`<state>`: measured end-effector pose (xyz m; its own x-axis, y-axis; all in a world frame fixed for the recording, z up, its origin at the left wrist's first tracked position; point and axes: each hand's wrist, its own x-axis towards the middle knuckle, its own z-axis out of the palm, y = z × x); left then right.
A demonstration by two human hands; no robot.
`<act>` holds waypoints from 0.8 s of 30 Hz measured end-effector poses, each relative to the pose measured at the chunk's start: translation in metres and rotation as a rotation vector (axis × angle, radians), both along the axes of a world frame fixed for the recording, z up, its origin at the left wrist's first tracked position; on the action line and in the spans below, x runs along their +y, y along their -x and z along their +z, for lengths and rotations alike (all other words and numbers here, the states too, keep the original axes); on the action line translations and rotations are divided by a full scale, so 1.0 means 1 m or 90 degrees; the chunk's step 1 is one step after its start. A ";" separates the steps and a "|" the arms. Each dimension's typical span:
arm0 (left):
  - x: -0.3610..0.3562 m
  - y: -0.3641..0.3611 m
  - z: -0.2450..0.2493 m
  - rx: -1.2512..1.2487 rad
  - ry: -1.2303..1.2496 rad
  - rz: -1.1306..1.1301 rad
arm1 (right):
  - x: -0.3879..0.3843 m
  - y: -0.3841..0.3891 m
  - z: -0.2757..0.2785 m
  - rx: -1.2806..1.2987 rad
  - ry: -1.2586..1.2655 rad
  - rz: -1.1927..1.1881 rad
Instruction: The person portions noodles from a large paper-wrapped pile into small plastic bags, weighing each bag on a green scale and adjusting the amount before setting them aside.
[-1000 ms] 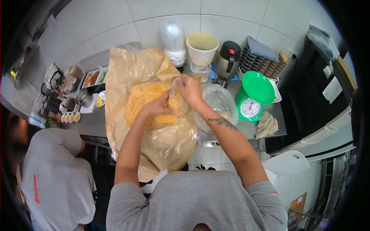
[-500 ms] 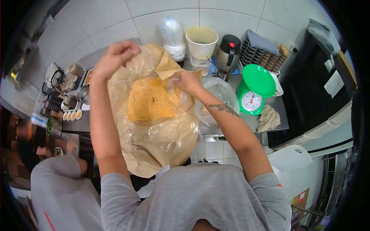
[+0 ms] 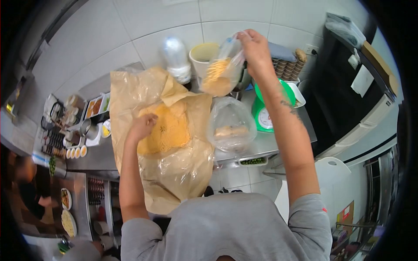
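My right hand (image 3: 254, 50) pinches the top of a clear plastic bag (image 3: 220, 78) and holds it up near the white tub. Yellow shreds and something pale lie inside the bag. My left hand (image 3: 143, 126) rests at the left side of a mass of yellow shreds (image 3: 174, 132), its fingers curled; whether it holds any shreds is too small to tell. The shreds lie on brown paper with clear film (image 3: 174, 174) over the counter. Another clear bag (image 3: 232, 122), with pale pieces inside, sits to the right of the paper.
A green scale (image 3: 264, 117) stands right of the bags. Behind are a white tub (image 3: 201, 56) and a wrapped bottle-like item (image 3: 177, 65). Trays (image 3: 96, 105) and halved eggs (image 3: 77, 152) are at left. Another person (image 3: 30, 191) is at far left.
My right hand has moved from the paper up and right, with a bag now raised in it. My left hand has come down to the shreds. The co-worker in grey has mostly left the lower-left view.
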<state>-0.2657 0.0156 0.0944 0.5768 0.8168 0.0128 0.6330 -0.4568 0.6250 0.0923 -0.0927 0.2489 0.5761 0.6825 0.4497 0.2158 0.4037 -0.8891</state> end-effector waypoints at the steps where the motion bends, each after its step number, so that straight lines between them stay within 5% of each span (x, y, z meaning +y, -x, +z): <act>1: -0.002 -0.004 -0.007 0.000 0.019 -0.021 | -0.004 -0.012 0.005 -0.007 -0.033 -0.023; 5: -0.019 -0.022 -0.016 0.105 -0.047 -0.075 | -0.017 -0.072 -0.022 -0.317 -0.031 -0.233; 11: -0.031 -0.043 -0.014 0.142 -0.071 -0.080 | -0.078 -0.101 -0.077 -0.070 0.174 -0.093; 24: -0.049 -0.076 -0.021 0.053 -0.092 -0.095 | -0.130 -0.072 -0.074 -0.122 0.320 -0.095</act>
